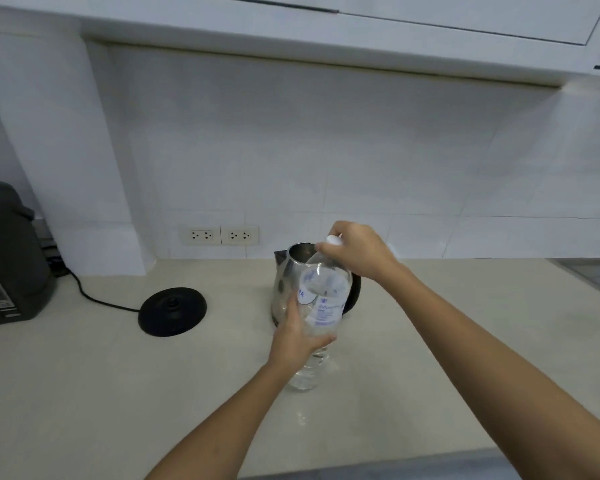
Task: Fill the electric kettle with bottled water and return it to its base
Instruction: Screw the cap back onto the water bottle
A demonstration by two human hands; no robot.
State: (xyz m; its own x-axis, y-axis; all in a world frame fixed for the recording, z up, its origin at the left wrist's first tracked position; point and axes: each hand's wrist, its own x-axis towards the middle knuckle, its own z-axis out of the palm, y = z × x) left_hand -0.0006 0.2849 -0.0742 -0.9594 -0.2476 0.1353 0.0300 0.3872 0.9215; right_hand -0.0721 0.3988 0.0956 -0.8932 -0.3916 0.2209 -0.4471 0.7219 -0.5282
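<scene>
A clear plastic water bottle (321, 299) with a white and blue label stands on the counter in front of the kettle. My left hand (297, 336) grips its body at mid height. My right hand (355, 251) is closed around its white cap (334, 240) at the top. Behind the bottle stands the steel electric kettle (291, 271) with its lid open, off its base, its black handle to the right. The round black kettle base (172, 306) lies empty on the counter to the left, with its cord running left.
A black appliance (9, 254) stands at the far left of the beige counter (84, 393). Two double wall sockets (220, 234) sit on the white tiled wall behind. Cabinets hang overhead. A grey strip runs along the counter's front edge.
</scene>
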